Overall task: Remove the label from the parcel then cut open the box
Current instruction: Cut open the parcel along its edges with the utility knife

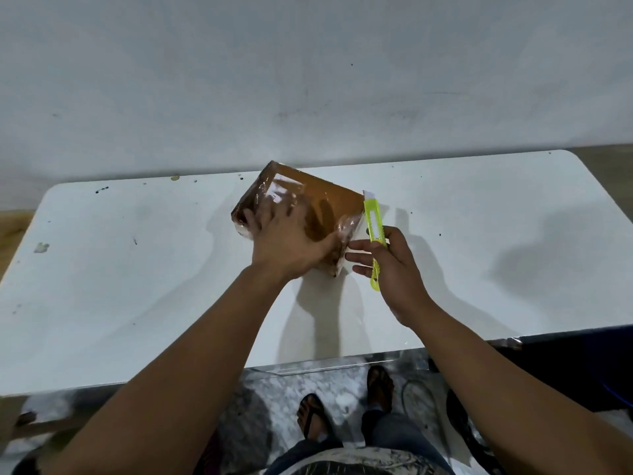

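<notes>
A brown cardboard parcel (pixel 322 200) wrapped in shiny clear tape lies at an angle on the white table (pixel 137 286), near its far edge. My left hand (pixel 287 245) presses flat on the parcel's near half, fingers spread and thumb along its near edge. My right hand (pixel 390 269) grips a neon-yellow utility knife (pixel 373 228) just right of the parcel. The knife points away from me, its white blade tip beside the parcel's right corner. No label shows on the visible top face.
A grey wall rises right behind the table. Small dark stains dot the tabletop. The table's near edge runs just in front of my legs and sandalled feet (pixel 342 402) on a mottled floor. Dark objects and cables lie at the lower right.
</notes>
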